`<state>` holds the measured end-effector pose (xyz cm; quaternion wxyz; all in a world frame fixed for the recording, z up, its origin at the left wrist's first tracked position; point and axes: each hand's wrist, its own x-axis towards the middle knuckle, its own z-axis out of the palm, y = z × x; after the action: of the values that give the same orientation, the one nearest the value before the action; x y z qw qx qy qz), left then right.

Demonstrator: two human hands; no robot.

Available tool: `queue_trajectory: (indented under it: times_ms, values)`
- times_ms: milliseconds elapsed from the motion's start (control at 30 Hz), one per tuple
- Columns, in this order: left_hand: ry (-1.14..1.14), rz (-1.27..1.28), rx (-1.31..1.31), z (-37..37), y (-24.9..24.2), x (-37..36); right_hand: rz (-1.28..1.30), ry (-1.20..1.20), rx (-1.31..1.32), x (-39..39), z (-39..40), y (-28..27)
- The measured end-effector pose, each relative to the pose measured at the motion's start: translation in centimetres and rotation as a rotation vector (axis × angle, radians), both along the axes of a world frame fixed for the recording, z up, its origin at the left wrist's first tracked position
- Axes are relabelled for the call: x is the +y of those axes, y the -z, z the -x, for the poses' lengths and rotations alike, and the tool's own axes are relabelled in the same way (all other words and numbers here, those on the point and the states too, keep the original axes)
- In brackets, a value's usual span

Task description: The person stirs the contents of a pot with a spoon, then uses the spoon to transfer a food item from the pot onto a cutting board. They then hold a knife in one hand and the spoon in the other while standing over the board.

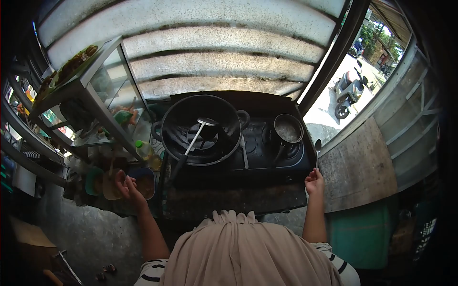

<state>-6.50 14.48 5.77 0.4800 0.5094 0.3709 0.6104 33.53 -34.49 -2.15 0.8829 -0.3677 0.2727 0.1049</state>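
My right hand [314,182] holds a metal spoon [318,148] upright by its handle, right of the stove [257,157]. Over several bowls at the left is my left hand [130,187], its fingers curled; whatever they may hold is too small to make out. A blue bowl [149,183] lies just beside it. On the stove's left side sits a large dark wok [179,107] with a long-handled ladle [194,138] resting in it. A small pot [289,138] with cloudy liquid is on the right burner. Between them lies a knife [244,152].
A glass display case [102,76] with food stands at the left, a bottle with a green cap [144,148] below it. Right of the stove is a wooden board [360,167]. Corrugated metal [229,52] rises behind. A scooter [350,90] is parked outside.
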Motion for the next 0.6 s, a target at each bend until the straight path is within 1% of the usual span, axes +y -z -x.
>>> queue_trajectory:
  times_ms: [67,100,200,233,300,333,367,433,467,567,600]
  values:
    - [-0.009,0.021,0.017,0.4,0.0,0.0,-0.076,-0.142,-0.035,1.1,0.6,-0.6]
    - [-0.009,0.017,0.027,0.5,0.1,0.0,-0.077,-0.145,-0.036,1.6,0.8,-0.7]
    - [-0.003,0.017,0.035,0.5,0.0,-0.1,-0.135,-0.42,-0.177,2.8,1.0,-0.5]
    - [0.003,0.02,0.036,0.5,-0.2,-0.1,-0.135,-0.42,-0.177,2.8,0.9,0.0]
    - [0.001,0.031,0.019,0.3,-0.9,-0.4,-0.068,-0.544,-0.18,3.3,1.3,0.3]
    - [-0.001,0.041,0.003,0.2,-1.2,-0.4,-0.017,-0.464,-0.086,4.1,1.9,-0.1]
    - [-0.001,0.041,0.001,0.1,-1.3,-0.3,-0.016,-0.463,-0.089,4.2,2.0,0.1]
    - [-0.015,0.063,-0.02,0.1,-1.4,-0.1,-0.049,-0.401,0.036,4.1,2.3,1.8]
    - [-0.015,0.062,-0.021,0.1,-1.3,0.1,-0.05,-0.402,0.034,4.1,2.2,2.7]
    - [-0.021,0.053,-0.026,0.1,-1.0,0.6,-0.005,-0.285,0.22,4.2,2.1,5.1]
    - [-0.022,0.051,-0.009,0.1,-0.9,0.6,0.023,-0.31,0.214,4.0,2.0,6.1]
